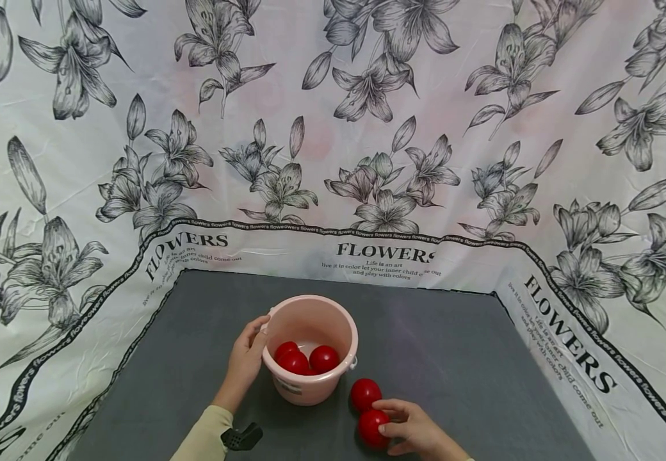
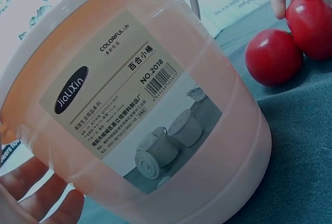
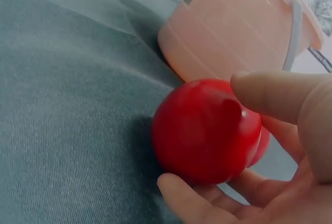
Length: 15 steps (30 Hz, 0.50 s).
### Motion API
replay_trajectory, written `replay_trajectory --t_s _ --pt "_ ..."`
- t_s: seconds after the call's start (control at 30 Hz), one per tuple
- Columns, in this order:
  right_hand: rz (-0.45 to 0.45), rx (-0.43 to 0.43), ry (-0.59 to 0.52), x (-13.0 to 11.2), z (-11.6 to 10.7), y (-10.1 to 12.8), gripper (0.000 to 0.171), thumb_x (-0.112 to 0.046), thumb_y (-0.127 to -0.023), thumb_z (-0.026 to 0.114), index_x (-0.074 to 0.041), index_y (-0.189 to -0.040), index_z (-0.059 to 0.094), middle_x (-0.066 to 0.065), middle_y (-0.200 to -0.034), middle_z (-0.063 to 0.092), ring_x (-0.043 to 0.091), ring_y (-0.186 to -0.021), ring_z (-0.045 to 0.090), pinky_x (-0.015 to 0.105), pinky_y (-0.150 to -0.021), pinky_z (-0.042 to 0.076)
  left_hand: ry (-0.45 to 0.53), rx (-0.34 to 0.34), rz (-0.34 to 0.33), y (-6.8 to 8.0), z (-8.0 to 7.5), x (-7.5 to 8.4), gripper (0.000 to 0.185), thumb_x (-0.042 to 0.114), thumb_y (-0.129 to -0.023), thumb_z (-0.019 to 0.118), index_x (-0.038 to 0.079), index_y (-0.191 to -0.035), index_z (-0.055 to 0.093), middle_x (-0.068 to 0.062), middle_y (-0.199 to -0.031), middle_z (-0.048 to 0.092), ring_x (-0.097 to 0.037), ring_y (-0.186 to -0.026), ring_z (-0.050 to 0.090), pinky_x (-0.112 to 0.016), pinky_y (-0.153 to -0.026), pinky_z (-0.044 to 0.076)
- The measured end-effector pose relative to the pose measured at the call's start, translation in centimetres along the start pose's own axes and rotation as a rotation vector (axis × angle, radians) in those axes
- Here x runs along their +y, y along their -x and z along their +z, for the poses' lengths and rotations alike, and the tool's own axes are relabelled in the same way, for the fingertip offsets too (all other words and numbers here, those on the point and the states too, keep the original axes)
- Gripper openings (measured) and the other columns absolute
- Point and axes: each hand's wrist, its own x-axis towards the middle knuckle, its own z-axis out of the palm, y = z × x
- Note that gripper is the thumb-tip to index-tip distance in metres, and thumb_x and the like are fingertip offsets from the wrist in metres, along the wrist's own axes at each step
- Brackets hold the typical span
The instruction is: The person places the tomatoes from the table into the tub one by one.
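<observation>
A pink plastic bucket (image 1: 310,392) stands upright on the grey cloth, with several red tomatoes (image 1: 324,358) inside. My left hand (image 1: 246,358) holds it at the left side of the rim. A printed label (image 2: 140,94) covers the wall facing the left wrist camera. To the bucket's right, two shiny tomatoes sit side by side. My right hand (image 1: 410,426) grips the nearer tomato (image 1: 371,429), thumb on one side and fingers on the other. The farther tomato (image 1: 365,393) lies just beyond it, mostly hidden behind the held one in the right wrist view.
Dark grey cloth (image 1: 454,346) covers the table. White flower-printed sheeting (image 1: 287,256) rises at the back and both sides. The bucket's pale handle (image 3: 294,35) hangs down along its side. A black device (image 1: 242,437) sits at the left wrist.
</observation>
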Motion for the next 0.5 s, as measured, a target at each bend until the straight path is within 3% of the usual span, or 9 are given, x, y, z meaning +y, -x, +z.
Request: replay_trajectory --t_s 0.2,0.5 --pt "-0.014 0.067 0.027 -0.1 0.8 -0.2 0.046 -0.02 -0.093 0.073 0.001 -0.132 0.06 0.011 -0.119 0.068 0.023 -0.095 0.066 0.051 -0.078 0.062 -0.014 0.0 -0.009 0.0 0.0 0.0 0.036 0.022 -0.107 0.052 0.013 -0.141 0.058 -0.02 -0.135 0.064 -0.031 -0.115 0.064 -0.024 -0.086 0.056" --pt "0.008 0.148 0.081 -0.4 1.5 -0.6 0.034 -0.014 -0.093 0.072 0.0 -0.123 0.06 0.015 -0.116 0.069 0.024 -0.093 0.067 0.054 -0.073 0.062 -0.001 -0.012 -0.01 0.2 0.0 0.2 0.037 0.022 -0.107 0.052 0.013 -0.143 0.056 -0.021 -0.139 0.062 -0.033 -0.119 0.063 -0.037 -0.092 0.059"
